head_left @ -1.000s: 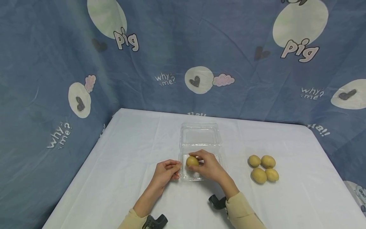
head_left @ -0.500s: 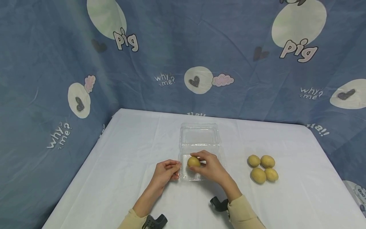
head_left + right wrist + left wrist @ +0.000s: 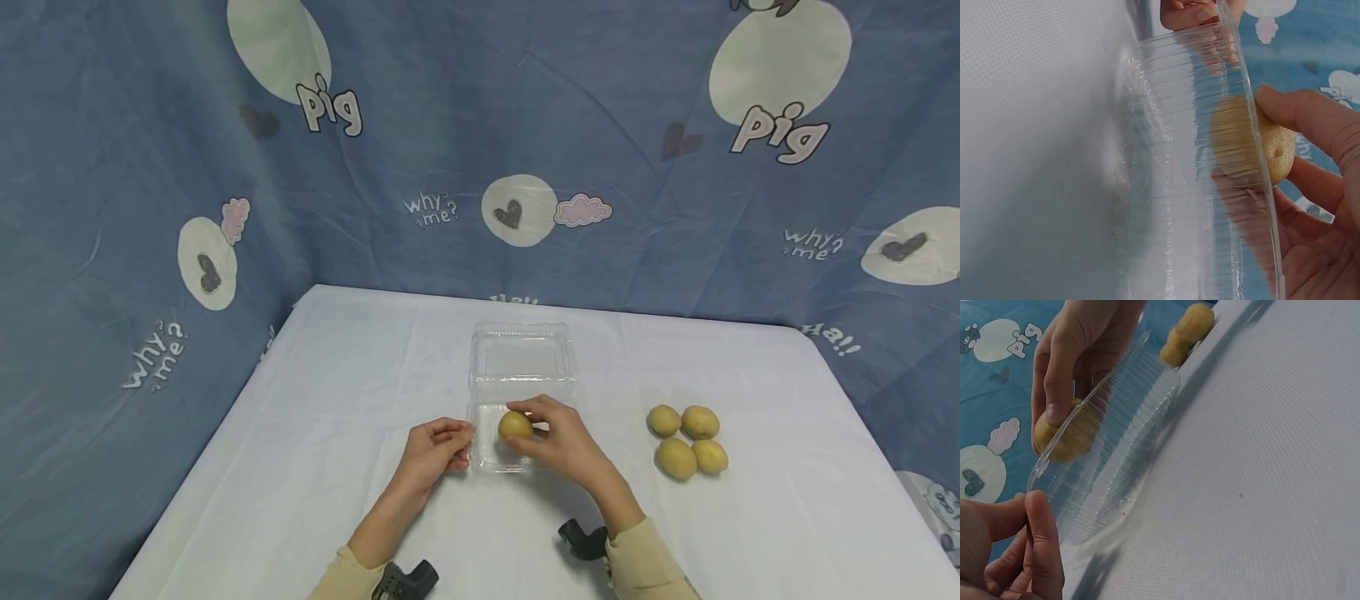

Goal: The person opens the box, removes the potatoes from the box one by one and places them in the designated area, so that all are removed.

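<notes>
A clear plastic clamshell container (image 3: 491,458) lies on the white table with its lid (image 3: 522,354) folded back. My left hand (image 3: 435,450) pinches the container's left rim between thumb and fingers, as the left wrist view shows up close. In my right hand (image 3: 558,437) a small yellow potato (image 3: 515,426) is held between thumb and fingers. The potato (image 3: 1282,150) is partly below the rim, seen through the ribbed clear wall in the right wrist view.
Several more potatoes (image 3: 677,459) sit in a cluster on the table to the right. The white cloth (image 3: 337,375) spreads around the container. Behind the table hangs a blue printed curtain (image 3: 420,125).
My right hand has shifted slightly to the right with the potato, over the container's base. The left hand keeps its place at the rim.
</notes>
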`<state>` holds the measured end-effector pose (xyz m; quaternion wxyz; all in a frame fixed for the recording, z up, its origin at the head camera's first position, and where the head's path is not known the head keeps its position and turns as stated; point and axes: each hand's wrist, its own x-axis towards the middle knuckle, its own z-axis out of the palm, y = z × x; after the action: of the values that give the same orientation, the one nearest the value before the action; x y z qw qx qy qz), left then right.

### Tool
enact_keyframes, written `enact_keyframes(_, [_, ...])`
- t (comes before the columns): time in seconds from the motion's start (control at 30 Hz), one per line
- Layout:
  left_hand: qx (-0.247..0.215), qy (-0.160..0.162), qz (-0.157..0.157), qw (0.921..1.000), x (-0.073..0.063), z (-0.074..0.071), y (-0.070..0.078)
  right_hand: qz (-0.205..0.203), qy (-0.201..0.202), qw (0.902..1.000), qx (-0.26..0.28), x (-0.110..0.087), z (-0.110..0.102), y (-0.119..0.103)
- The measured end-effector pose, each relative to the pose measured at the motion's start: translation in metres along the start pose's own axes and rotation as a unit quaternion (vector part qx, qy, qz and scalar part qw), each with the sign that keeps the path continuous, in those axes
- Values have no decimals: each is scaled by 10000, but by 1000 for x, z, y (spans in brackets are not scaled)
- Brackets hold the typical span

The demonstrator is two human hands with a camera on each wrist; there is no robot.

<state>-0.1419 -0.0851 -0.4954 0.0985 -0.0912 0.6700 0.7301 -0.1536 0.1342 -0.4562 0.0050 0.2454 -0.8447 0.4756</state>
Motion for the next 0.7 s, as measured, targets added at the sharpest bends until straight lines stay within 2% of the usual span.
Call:
enact_keyframes(0.27, [44, 53, -52, 10000, 1, 1, 0, 191, -58, 9998, 81, -6, -3, -2])
enact_keyframes(0.7, [-44, 112, -60, 9999, 0, 1, 1, 251, 45, 9997, 45, -14, -11, -2])
